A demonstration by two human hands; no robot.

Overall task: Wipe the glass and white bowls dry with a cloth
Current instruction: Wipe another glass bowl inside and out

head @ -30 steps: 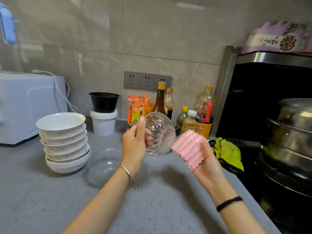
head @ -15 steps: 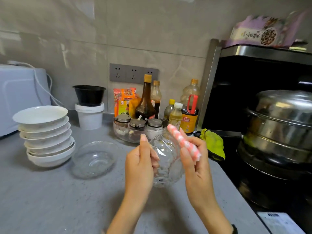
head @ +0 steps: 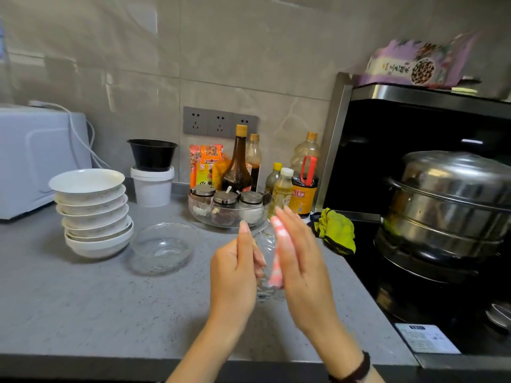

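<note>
My left hand [head: 235, 275] grips a small clear glass bowl [head: 266, 252] on edge above the grey counter, thumb up along its rim. My right hand [head: 300, 261] presses a pink-and-white striped cloth [head: 277, 269] flat against the bowl's far side, fingers straight; most of the bowl is hidden between the two hands. A second glass bowl [head: 161, 246] sits upright on the counter to the left. Beside it stands a stack of several white bowls [head: 92, 214].
A glass dish of spice jars [head: 228, 208] and several sauce bottles [head: 240, 161] stand behind my hands. A yellow-green rag [head: 336, 230] lies at the stove edge, with a steel steamer pot [head: 448, 205] on the black cooktop. White tub [head: 152, 185] and white appliance [head: 33, 161] sit at left.
The cloth, held apart from the bowl a second ago, has closed onto it. Both hands with the bowl dropped lower and nearer to me, the bowl now edge-on.
</note>
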